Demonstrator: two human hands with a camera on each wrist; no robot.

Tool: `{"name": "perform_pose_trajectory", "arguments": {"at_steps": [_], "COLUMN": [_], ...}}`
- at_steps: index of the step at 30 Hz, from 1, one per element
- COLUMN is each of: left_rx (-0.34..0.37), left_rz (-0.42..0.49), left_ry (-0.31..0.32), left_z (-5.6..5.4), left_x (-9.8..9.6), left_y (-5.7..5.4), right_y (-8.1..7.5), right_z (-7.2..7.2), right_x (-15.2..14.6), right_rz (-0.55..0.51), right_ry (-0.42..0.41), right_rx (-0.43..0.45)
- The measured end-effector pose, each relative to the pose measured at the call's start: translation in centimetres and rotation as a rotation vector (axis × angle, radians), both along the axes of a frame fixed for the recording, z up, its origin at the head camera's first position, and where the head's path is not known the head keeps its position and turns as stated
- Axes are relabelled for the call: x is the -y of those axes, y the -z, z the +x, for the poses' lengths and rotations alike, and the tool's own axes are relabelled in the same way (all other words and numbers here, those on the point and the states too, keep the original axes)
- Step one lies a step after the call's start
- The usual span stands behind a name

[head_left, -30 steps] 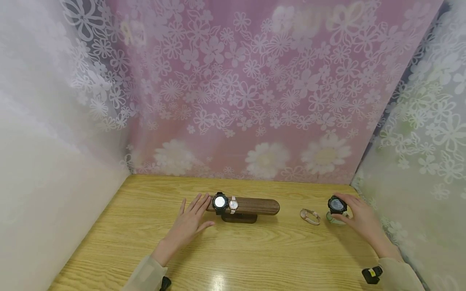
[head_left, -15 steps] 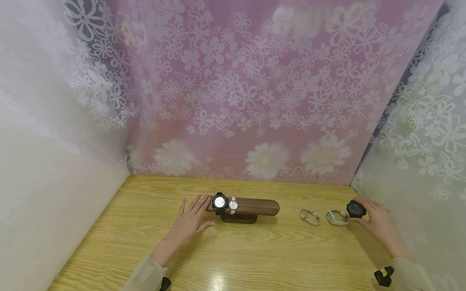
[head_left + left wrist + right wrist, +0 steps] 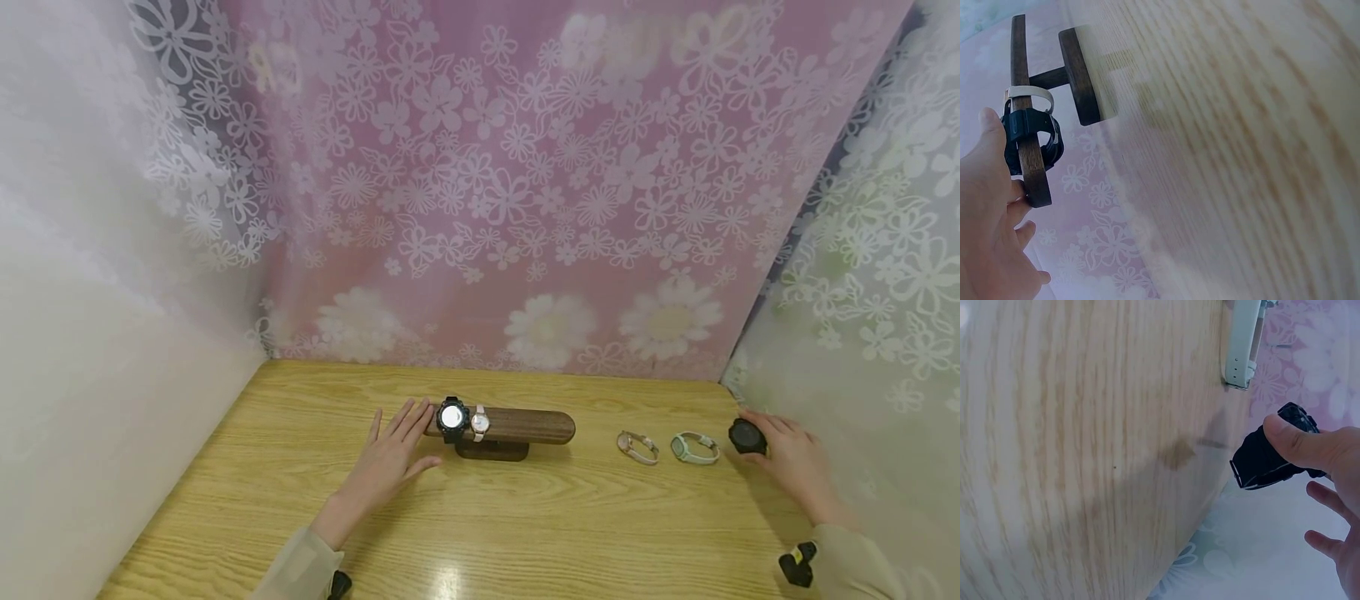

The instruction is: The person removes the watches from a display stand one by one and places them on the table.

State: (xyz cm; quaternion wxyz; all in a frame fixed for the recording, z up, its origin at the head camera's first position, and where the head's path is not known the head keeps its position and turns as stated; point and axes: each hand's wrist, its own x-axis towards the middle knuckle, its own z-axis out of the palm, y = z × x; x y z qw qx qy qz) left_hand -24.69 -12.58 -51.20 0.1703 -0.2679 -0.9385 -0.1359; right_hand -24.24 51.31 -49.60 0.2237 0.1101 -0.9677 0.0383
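Observation:
My right hand point(image 3: 799, 463) pinches a black watch point(image 3: 747, 437) at the far right of the table; in the right wrist view the thumb lies across its black strap point(image 3: 1259, 459). My left hand point(image 3: 384, 462) has its fingers spread, with fingertips at the left end of a dark wooden watch stand point(image 3: 536, 425). Round the stand's bar sit a black watch with a lit face point(image 3: 452, 417) and, beside it, a small watch with a pale strap point(image 3: 481, 423). The left wrist view shows the bar point(image 3: 1034, 169) and both straps looped round it.
Between the stand and my right hand lie a rose-gold watch point(image 3: 637, 447) and a pale green watch point(image 3: 694, 448) on the wooden table point(image 3: 525, 525). A pink floral curtain point(image 3: 487, 208) hangs behind, and pale sheets point(image 3: 877, 375) close off both sides.
My right hand has carried the black watch rightward, away from over the pale green watch, which now shows fully. The left hand and the stand have stayed in place.

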Motion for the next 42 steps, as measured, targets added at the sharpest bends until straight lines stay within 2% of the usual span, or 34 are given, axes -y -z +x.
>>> {"name": "perform_pose_trajectory", "arguments": {"at_steps": [11,27,39,42], "left_rx": [-0.005,-0.003,0.045,0.035], "left_rz": [-0.022,0.004,0.001,0.002], "left_ry": [-0.010,0.002,-0.009,-0.007], "left_z": [0.1,0.2,0.2,0.2], "left_x": [0.1,-0.2,-0.1,-0.1], "left_y": [-0.2,-0.3,-0.3,-0.2], "right_y": [0.7,0.8,0.8,0.9], "right_z": [-0.6,-1.0,-1.2,-1.3], "right_x": [-0.4,-0.2,-0.4,-0.4], "right_rz": [0.038,0.052,0.047,0.037], "right_ry": [0.053,0.029,0.029,0.021], "right_rx": [0.133,0.226,0.258,0.253]}}
